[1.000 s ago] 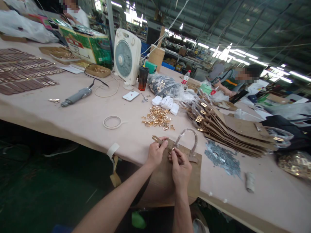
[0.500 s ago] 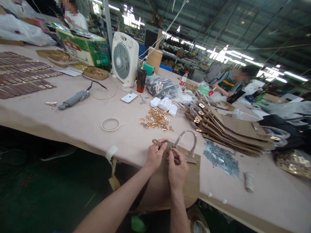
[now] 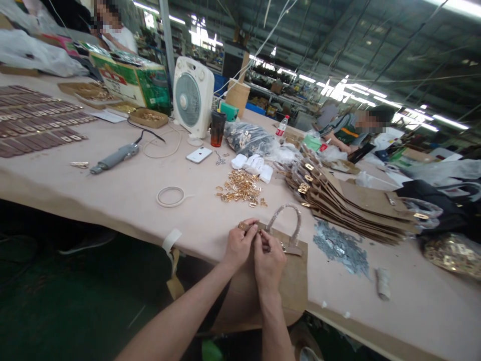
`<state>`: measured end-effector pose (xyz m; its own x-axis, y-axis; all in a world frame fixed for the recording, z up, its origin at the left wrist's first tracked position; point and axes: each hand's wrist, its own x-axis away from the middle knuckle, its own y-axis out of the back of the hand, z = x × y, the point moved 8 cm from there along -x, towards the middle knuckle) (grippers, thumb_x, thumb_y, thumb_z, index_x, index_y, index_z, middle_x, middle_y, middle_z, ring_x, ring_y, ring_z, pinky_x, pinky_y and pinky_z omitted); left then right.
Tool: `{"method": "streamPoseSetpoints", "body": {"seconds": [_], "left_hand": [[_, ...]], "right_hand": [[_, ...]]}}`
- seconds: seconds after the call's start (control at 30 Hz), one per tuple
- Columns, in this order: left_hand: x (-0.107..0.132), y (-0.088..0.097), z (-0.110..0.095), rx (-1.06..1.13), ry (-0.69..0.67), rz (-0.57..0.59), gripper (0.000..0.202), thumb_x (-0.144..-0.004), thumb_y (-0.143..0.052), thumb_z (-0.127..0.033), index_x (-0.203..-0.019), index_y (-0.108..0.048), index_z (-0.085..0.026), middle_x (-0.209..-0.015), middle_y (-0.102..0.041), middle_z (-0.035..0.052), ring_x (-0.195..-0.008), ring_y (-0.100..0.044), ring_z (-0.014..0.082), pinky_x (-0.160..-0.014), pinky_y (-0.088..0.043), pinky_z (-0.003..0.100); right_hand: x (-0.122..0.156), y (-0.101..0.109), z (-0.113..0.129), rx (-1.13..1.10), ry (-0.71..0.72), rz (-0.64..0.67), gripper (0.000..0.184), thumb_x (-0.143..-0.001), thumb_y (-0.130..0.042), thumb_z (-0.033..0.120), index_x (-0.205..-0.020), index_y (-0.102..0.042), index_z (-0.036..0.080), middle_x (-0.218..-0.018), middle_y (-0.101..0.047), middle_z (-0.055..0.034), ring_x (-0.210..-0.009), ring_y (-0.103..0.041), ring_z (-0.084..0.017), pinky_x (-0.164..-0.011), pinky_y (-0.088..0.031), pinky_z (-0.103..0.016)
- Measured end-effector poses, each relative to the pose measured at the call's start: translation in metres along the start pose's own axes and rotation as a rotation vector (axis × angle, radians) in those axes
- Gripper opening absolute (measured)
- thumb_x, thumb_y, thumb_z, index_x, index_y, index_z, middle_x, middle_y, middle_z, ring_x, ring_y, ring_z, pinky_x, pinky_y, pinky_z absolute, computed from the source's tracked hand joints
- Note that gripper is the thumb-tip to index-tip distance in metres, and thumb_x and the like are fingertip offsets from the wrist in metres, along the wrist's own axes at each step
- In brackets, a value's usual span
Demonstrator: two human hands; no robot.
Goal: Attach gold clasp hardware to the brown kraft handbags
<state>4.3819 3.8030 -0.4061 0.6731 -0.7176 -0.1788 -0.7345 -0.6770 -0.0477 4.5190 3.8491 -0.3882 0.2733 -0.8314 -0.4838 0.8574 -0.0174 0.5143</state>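
Observation:
A brown bag panel [image 3: 291, 281] hangs over the table's front edge, its plastic-wrapped handle [image 3: 283, 209] arching up beyond my hands. My left hand [image 3: 240, 245] pinches a brown strap tab [image 3: 244, 226] at the panel's upper left corner. Close against it, my right hand [image 3: 269, 255] has its fingers closed at the tab's inner end; whatever small piece they grip is hidden. Just past my hands lies a heap of gold buckles [image 3: 240, 188]. Thin grey metal plates [image 3: 340, 245] are spread to the right of the panel.
Stacked brown bag panels [image 3: 349, 200] lie at right, near a bag of gold fittings [image 3: 451, 255]. A tape roll [image 3: 170, 196], a grey power tool [image 3: 114, 158], a phone [image 3: 199, 154], a dark cup [image 3: 217, 129] and a fan [image 3: 193, 98] stand or lie leftward. A co-worker [image 3: 347, 128] sits opposite.
My right hand has moved slightly left and up, so its fingertips now meet those of my left hand at the tab. The left hand stays at the strap. The view shifted slightly.

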Motion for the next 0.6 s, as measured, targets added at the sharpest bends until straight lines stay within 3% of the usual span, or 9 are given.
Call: {"method": "streamPoseSetpoints", "body": {"seconds": [0.2, 0.37, 0.5, 0.6], "left_hand": [[-0.001, 0.0, 0.005, -0.037, -0.01, -0.004, 0.029, -0.098, -0.057, -0.034, -0.117, -0.075, -0.022, -0.115, -0.078, 0.0063, -0.108, -0.071, 0.0229, -0.103, -0.053, 0.037], [0.0, -0.007, 0.005, -0.367, -0.048, -0.015, 0.034, -0.103, -0.046, -0.031, -0.123, -0.07, -0.018, -0.117, -0.075, 0.0135, -0.112, -0.068, 0.0284, -0.104, -0.05, 0.044], [0.004, -0.017, -0.001, -0.571, -0.123, 0.005, 0.035, -0.103, -0.044, -0.025, -0.132, -0.063, -0.018, -0.126, -0.071, 0.0128, -0.114, -0.061, 0.0305, -0.1, -0.049, 0.045], [0.007, -0.02, -0.006, -0.603, -0.134, 0.005, 0.032, -0.104, -0.042, -0.023, -0.128, -0.063, -0.021, -0.12, -0.072, 0.0111, -0.11, -0.06, 0.0293, -0.093, -0.048, 0.041]], "right_hand": [[0.001, -0.003, 0.004, 0.077, -0.001, 0.045, 0.039, -0.101, -0.054, 0.047, -0.116, -0.076, 0.018, -0.097, -0.074, -0.0117, -0.085, -0.068, -0.024, -0.081, -0.052, -0.037], [-0.001, -0.009, -0.012, -0.079, -0.072, 0.173, 0.04, -0.099, -0.056, 0.051, -0.119, -0.076, 0.022, -0.111, -0.076, -0.0107, -0.096, -0.069, -0.026, -0.086, -0.053, -0.039], [-0.025, 0.005, -0.03, -0.301, -0.215, 0.064, 0.052, -0.096, -0.058, 0.058, -0.128, -0.07, 0.02, -0.092, -0.075, -0.0074, -0.066, -0.063, -0.02, -0.064, -0.052, -0.034], [-0.061, 0.012, -0.027, -0.299, -0.186, -0.01, 0.049, -0.095, -0.059, 0.058, -0.121, -0.072, 0.019, -0.079, -0.072, -0.0031, -0.06, -0.059, -0.017, -0.061, -0.05, -0.032]]}}
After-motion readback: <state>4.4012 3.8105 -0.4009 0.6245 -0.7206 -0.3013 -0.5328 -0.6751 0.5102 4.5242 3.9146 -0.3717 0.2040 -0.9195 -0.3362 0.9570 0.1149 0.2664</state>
